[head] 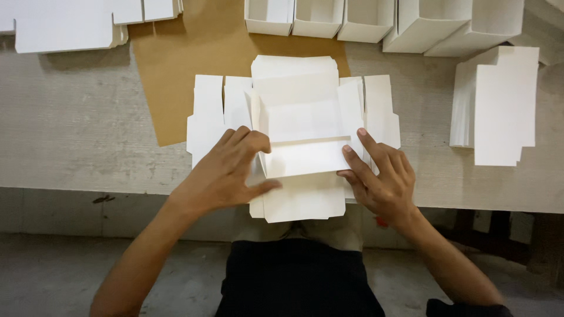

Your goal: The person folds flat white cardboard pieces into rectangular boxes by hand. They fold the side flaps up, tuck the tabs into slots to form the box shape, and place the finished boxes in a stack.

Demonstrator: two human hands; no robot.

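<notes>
A flat white cardboard box blank [296, 114] lies on the table edge in front of me, its flaps spread to both sides. The near panel [305, 157] is folded up along a crease. My left hand [226, 173] presses on the left side of that panel, thumb under its lower edge. My right hand [379, 176] holds the right side, with index and middle fingers stretched up against the right flap. The lowest flap [302, 202] hangs over the table edge toward my lap.
A brown paper sheet [194, 64] lies under the blank on the grey table [76, 129]. Several folded white boxes [364, 20] stand along the far edge. A stack of flat blanks [499, 105] sits at right, more white sheets [64, 23] at far left.
</notes>
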